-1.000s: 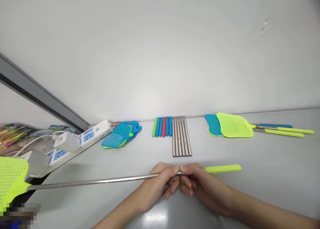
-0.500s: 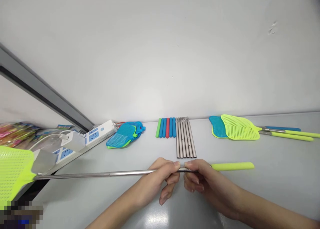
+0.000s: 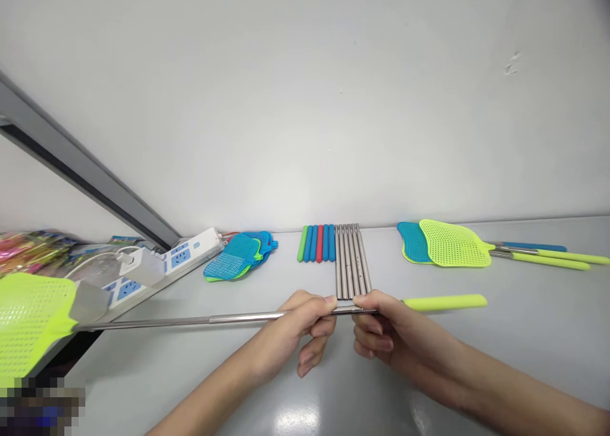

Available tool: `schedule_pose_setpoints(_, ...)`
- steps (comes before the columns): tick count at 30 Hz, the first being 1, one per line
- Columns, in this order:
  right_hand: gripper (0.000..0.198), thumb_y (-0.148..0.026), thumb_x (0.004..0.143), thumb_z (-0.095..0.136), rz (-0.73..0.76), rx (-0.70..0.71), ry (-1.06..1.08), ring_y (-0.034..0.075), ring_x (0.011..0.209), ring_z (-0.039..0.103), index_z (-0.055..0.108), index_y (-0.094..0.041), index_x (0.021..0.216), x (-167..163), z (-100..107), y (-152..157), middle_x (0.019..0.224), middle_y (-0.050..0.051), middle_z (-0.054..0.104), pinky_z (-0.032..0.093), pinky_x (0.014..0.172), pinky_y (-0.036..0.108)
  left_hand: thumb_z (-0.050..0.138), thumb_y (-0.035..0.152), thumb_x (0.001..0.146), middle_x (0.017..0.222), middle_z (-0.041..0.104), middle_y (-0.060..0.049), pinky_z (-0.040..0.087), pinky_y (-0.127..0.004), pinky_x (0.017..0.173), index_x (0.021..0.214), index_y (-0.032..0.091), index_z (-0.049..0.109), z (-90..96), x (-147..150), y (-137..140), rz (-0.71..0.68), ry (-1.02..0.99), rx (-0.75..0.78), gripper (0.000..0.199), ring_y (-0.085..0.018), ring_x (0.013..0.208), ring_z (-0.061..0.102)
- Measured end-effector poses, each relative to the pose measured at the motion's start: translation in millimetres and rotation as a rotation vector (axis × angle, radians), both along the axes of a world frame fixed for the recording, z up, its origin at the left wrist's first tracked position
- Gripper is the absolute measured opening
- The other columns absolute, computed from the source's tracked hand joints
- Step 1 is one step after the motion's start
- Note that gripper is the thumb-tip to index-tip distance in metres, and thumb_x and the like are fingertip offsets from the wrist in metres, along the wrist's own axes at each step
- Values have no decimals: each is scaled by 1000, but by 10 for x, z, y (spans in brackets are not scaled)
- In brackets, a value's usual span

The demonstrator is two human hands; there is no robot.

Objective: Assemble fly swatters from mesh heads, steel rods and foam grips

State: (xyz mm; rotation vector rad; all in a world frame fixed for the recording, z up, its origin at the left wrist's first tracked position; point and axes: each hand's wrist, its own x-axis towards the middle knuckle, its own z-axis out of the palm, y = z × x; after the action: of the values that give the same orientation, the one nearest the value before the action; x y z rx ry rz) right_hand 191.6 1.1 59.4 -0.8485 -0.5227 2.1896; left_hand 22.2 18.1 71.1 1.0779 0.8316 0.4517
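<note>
Both of my hands pinch the metal shaft of a fly swatter (image 3: 171, 322), drawn out long and held roughly level above the table. Its yellow-green mesh head is at the far left, and its yellow-green grip sticks out past my right hand. My left hand (image 3: 305, 328) closes on the shaft just left of the middle. Close beside it, my right hand (image 3: 386, 328) grips the shaft near the handle. Just beyond my hands lies a row of metal telescopic rods (image 3: 351, 264). Next to them are several coloured handle sleeves (image 3: 316, 243) in green, blue and red.
Loose swatter heads (image 3: 241, 256) are piled left of the sleeves. Several whole swatters (image 3: 457, 244) lie at the right by the wall. A white power strip (image 3: 178, 258) with plugs runs along the left edge of the table (image 3: 229, 379). Colourful packets (image 3: 35, 252) lie beyond it.
The swatter and both hands have risen slightly in view, away from me. The hands have drawn a little further apart along the shaft. Both still hold it.
</note>
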Motion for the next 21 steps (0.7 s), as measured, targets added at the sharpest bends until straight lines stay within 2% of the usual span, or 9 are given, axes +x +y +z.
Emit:
schedule_pose_setpoints(6, 24, -18, 73, 52, -15, -220, 128, 3, 40, 19, 39, -16, 53, 9, 32, 46, 46, -8, 31, 28, 47, 21, 35, 35, 86, 32, 31, 7, 26, -18, 34, 48, 18, 31, 33, -7, 10, 2, 18, 5, 41, -5, 27, 30)
schedule_pose_setpoints(11, 23, -14, 71, 53, -20, -341, 178, 1, 37, 20, 39, -15, 52, 57, 80, 64, 46, -9, 31, 27, 44, 19, 36, 37, 85, 31, 30, 7, 25, -18, 35, 48, 17, 31, 61, -33, 27, -1, 43, 22, 42, -5, 27, 30)
schedule_pose_setpoints(16, 22, -12, 71, 52, -47, -382, 157, 1, 36, 21, 39, -16, 53, 75, 120, 100, 46, -9, 30, 28, 42, 19, 37, 37, 84, 32, 29, 7, 23, -19, 35, 47, 18, 29, 64, -82, 76, -3, 69, 47, 42, -6, 28, 30)
schedule_pose_setpoints(21, 22, -13, 71, 52, -38, -359, 137, 1, 36, 21, 37, -17, 54, 91, 104, 120, 45, -10, 28, 28, 42, 19, 37, 38, 84, 32, 30, 6, 23, -19, 35, 46, 18, 30, 75, -112, 106, -23, 85, 58, 44, -6, 29, 30)
